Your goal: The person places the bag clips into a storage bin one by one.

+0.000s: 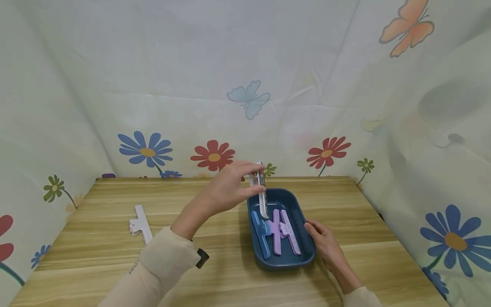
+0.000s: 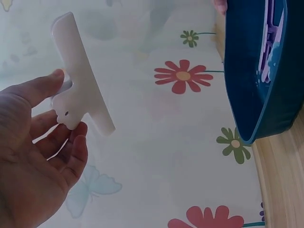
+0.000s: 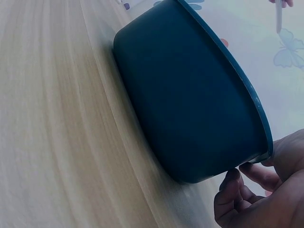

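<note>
My left hand (image 1: 229, 186) pinches a white bag clip (image 2: 80, 66) by its handle, holding it above the far part of a dark blue plastic tub (image 1: 284, 266). In the left wrist view the thumb is on one side of the clip's handle and the fingertips are on the other. The tub stands on the table, and my right hand (image 1: 325, 245) grips its right rim, thumb on top and fingers curled beneath. Inside the tub lie a blue clip (image 1: 262, 243), a purple clip (image 1: 276, 241) and a pale lilac clip (image 1: 292, 238), side by side.
Another pale clip (image 1: 142, 219) lies on the left of the wooden table (image 1: 215, 277), partly hidden by my left sleeve (image 1: 165, 256). A flower-printed cloth (image 1: 172, 106) hangs behind the table's far edge and along its sides.
</note>
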The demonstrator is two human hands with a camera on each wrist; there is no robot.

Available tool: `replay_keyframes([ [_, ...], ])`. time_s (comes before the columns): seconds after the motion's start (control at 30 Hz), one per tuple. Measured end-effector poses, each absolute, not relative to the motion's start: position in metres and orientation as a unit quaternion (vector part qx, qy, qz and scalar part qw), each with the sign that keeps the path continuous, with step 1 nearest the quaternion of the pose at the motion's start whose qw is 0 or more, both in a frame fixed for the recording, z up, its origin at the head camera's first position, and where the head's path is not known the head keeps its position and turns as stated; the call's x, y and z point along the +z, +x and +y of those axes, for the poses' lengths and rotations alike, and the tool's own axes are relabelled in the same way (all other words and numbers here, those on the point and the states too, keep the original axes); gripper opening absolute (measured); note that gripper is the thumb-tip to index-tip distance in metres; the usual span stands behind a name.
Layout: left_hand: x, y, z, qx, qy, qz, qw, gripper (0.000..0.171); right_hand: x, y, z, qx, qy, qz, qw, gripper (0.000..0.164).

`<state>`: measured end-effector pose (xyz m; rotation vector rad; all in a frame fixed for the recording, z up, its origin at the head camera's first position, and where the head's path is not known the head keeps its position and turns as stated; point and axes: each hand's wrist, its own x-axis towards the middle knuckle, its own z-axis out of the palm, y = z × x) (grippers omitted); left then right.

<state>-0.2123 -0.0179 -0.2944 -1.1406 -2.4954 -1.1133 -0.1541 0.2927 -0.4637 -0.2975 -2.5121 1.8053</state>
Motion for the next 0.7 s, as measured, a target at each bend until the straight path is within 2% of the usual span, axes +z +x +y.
replay_keyframes([
  [0.5,-0.293,-0.209,-0.009,-0.349,-0.383,-0.851,0.086,0.051,-0.465,-0.154,0.294,0.582,-0.096,-0.807,0.017,0.048],
  [0.7,-0.304,-0.211,-0.008,-0.328,-0.373,-0.866,0.063,0.054,-0.463,-0.154,0.293,0.585,-0.094,-0.805,0.018,0.049],
])
